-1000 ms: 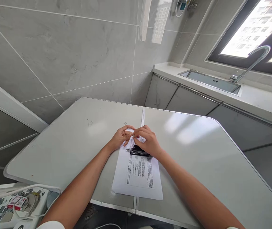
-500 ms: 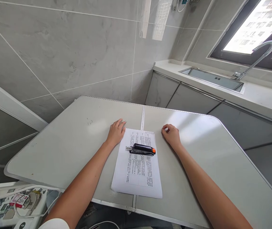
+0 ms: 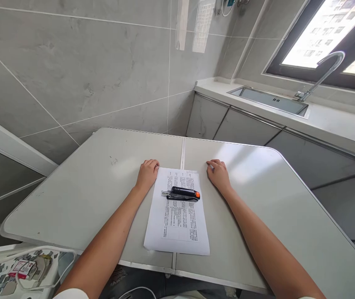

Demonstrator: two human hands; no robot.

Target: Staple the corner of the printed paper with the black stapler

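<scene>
A white printed sheet (image 3: 177, 224) lies on the pale folding table (image 3: 81, 191), straddling its centre seam. Across the sheet's upper part rests a black utility knife (image 3: 182, 193) with an orange end cap; its metal tip points left. My left hand (image 3: 147, 173) sits on the table by the sheet's top-left corner, its fingers curled under and holding nothing. By the top-right corner, my right hand (image 3: 217, 174) rests on the table, also loosely curled and empty. Neither hand touches the knife.
A counter with a steel sink (image 3: 267, 99) and curved faucet (image 3: 320, 74) runs along the right under a bright window. Grey tiled wall stands behind the table. At lower left is a white surface with small clutter (image 3: 18, 270) and a cable.
Both hands were together over the knife at the sheet's top; they have drawn apart to either side of the sheet and curled, leaving the knife lying on the paper.
</scene>
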